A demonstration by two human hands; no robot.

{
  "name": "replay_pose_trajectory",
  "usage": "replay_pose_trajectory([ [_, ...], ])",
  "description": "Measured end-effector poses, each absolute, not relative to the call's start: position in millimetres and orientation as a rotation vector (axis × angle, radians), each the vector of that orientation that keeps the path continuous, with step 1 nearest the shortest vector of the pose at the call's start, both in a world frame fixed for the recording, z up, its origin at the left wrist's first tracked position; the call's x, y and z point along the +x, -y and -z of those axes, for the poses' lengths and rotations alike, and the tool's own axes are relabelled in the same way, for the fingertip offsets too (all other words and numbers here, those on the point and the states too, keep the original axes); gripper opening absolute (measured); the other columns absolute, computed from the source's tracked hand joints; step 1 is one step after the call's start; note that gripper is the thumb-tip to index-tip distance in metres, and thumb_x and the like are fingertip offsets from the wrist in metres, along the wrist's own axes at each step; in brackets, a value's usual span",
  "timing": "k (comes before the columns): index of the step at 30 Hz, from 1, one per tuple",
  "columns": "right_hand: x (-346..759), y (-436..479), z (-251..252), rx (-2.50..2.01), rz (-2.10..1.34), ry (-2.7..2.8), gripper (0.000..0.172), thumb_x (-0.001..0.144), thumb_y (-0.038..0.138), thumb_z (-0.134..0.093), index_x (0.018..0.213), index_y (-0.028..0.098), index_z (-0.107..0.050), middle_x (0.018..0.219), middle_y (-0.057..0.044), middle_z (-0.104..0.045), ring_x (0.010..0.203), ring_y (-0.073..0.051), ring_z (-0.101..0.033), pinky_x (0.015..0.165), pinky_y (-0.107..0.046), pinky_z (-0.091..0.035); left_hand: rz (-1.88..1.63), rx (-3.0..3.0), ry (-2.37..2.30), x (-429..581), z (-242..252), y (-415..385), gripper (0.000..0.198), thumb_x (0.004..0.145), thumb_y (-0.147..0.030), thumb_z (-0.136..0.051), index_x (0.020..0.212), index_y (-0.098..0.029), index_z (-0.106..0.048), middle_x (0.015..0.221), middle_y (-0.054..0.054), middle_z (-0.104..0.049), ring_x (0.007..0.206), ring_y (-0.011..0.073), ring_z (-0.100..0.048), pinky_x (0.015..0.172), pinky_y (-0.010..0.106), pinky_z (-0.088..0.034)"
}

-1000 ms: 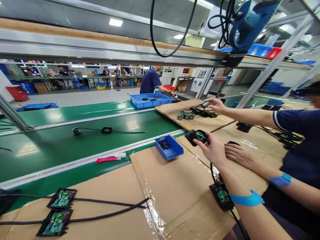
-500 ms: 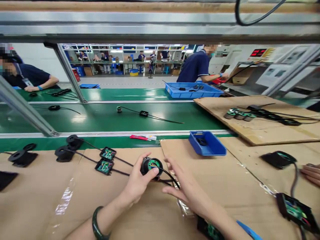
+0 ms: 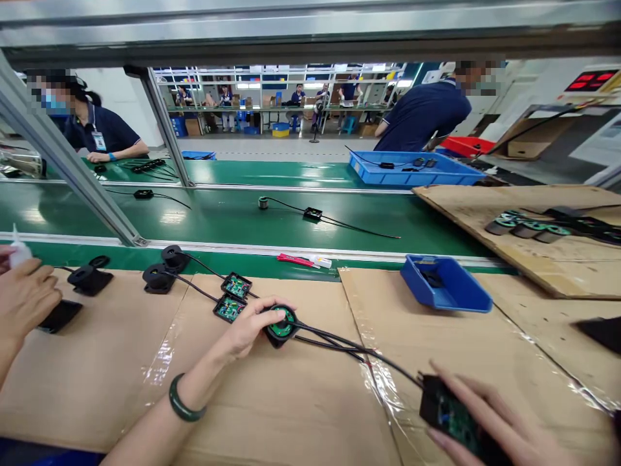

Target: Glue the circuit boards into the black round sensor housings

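Observation:
My left hand is closed on a round black housing, its thumb resting on the green ring-shaped circuit board inside. From this housing a black cable runs right to a black box with a green circuit board. My right hand, slightly blurred, grips that box along its right side. Just beyond my left hand lie two open black boxes with circuit boards, one at the back and one nearer. Their cables lead to two black round housings.
At the left edge, another person's hands hold a white bottle near a black housing. A blue bin and a red pen-like tool lie beyond the cardboard. Metal posts rise by the green belt.
My right hand has moved right and toward me, from beside the housing onto the circuit-board box. My left hand still holds the housing. Another person's hands have come into view at left.

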State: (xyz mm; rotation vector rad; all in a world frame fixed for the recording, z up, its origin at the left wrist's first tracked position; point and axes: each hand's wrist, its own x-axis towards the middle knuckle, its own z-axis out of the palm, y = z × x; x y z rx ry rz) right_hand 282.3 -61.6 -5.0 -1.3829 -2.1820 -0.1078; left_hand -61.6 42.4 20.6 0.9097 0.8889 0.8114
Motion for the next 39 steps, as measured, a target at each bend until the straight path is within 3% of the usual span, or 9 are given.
replay_pose_trajectory([
  [4, 279.3, 11.9, 0.8, -1.483, 0.142, 2.060, 0.054, 0.090, 0.053, -0.050, 0.134, 0.023, -0.049, 0.111, -0.012, -0.062, 0.096, -0.028, -0.066, 0.079, -0.037, -0.054, -0.665, 0.927, -0.848, -72.7, -20.1, -39.9, 0.042, 0.064, -0.041, -0.081, 0.090, -0.010, -0.069, 0.074, 0.008, -0.066, 0.060, 0.0172, -0.063, 0.043, 0.023, -0.053],
  [8, 254.3, -39.5, 15.6, -1.512, -0.205, 2.152, 0.039, 0.088, 0.045, -0.053, 0.119, 0.022, -0.056, 0.114, -0.014, -0.063, 0.105, -0.031, -0.063, 0.089, -0.046, -0.052, -0.546, 0.853, -0.868, -71.7, -10.0, -34.3, 0.040, 0.058, -0.034, -0.083, 0.086, -0.011, -0.067, 0.070, 0.008, -0.068, 0.053, 0.0173, -0.064, 0.034, 0.017, -0.044],
  [12, 222.0, -85.6, 7.6, -1.423, -0.528, 2.376, 0.048, 0.077, 0.047, -0.067, 0.118, 0.022, -0.061, 0.119, -0.012, -0.065, 0.108, -0.030, -0.063, 0.088, -0.042, -0.054, -0.526, 0.771, -0.889, -68.8, -1.7, -32.6, 0.041, 0.063, -0.043, -0.074, 0.085, -0.009, -0.065, 0.067, 0.011, -0.069, 0.052, 0.0222, -0.067, 0.031, 0.019, -0.044],
  [16, 179.7, -145.3, 0.3, -1.423, -0.480, 2.365, 0.029, 0.095, 0.034, -0.049, 0.113, 0.018, -0.063, 0.113, -0.011, -0.066, 0.100, -0.023, -0.064, 0.088, -0.039, -0.052, -0.578, 0.709, -0.939, -69.4, -0.7, -34.4, 0.046, 0.063, -0.046, -0.074, 0.088, -0.009, -0.066, 0.069, 0.013, -0.070, 0.052, 0.0225, -0.068, 0.031, 0.020, -0.048],
  [23, 151.1, -218.0, 25.8, -1.554, -0.396, 2.213, 0.027, 0.093, 0.034, -0.058, 0.114, 0.018, -0.061, 0.119, -0.008, -0.062, 0.102, -0.022, -0.061, 0.086, -0.042, -0.054, -0.647, 0.724, -0.950, -71.1, 1.4, -38.7, 0.046, 0.068, -0.051, -0.075, 0.088, -0.012, -0.063, 0.072, 0.011, -0.069, 0.055, 0.0202, -0.068, 0.035, 0.019, -0.049],
  [28, 174.2, -214.0, 26.7, -1.520, -0.506, 2.091, 0.023, 0.093, 0.036, -0.057, 0.105, 0.016, -0.063, 0.107, -0.006, -0.065, 0.094, -0.019, -0.063, 0.081, -0.038, -0.054, -0.661, 0.863, -0.888, -77.3, -4.4, -38.9, 0.047, 0.070, -0.050, -0.075, 0.098, -0.014, -0.062, 0.077, 0.007, -0.067, 0.067, 0.0200, -0.067, 0.049, 0.023, -0.052],
  [33, 185.1, -167.5, 0.6, -1.422, -0.691, 1.898, 0.035, 0.091, 0.048, -0.052, 0.101, 0.016, -0.060, 0.097, -0.010, -0.066, 0.088, -0.021, -0.064, 0.075, -0.037, -0.055, -0.710, 1.344, -0.909, -82.0, -11.3, -36.1, 0.059, 0.057, -0.026, -0.088, 0.111, -0.019, -0.065, 0.112, 0.007, -0.065, 0.105, 0.0250, -0.061, 0.090, 0.032, -0.049],
  [36, 183.7, -116.2, -18.7, -1.243, -1.085, 1.602, 0.036, 0.091, 0.049, -0.049, 0.111, 0.021, -0.058, 0.098, -0.009, -0.066, 0.084, -0.020, -0.065, 0.066, -0.032, -0.055, -0.715, 1.420, -0.937, -80.5, -10.3, -34.9, 0.057, 0.061, -0.024, -0.085, 0.114, -0.021, -0.064, 0.117, 0.008, -0.064, 0.109, 0.0266, -0.060, 0.095, 0.035, -0.047],
  [39, 179.3, -67.3, -26.3, -1.085, -1.470, 1.115, 0.026, 0.085, 0.043, -0.061, 0.102, 0.024, -0.062, 0.085, -0.006, -0.065, 0.066, -0.015, -0.058, 0.050, -0.025, -0.047, -0.722, 1.421, -0.966, -77.6, -9.3, -34.3, 0.057, 0.062, -0.022, -0.085, 0.115, -0.021, -0.064, 0.116, 0.008, -0.066, 0.108, 0.0267, -0.061, 0.096, 0.036, -0.047],
])
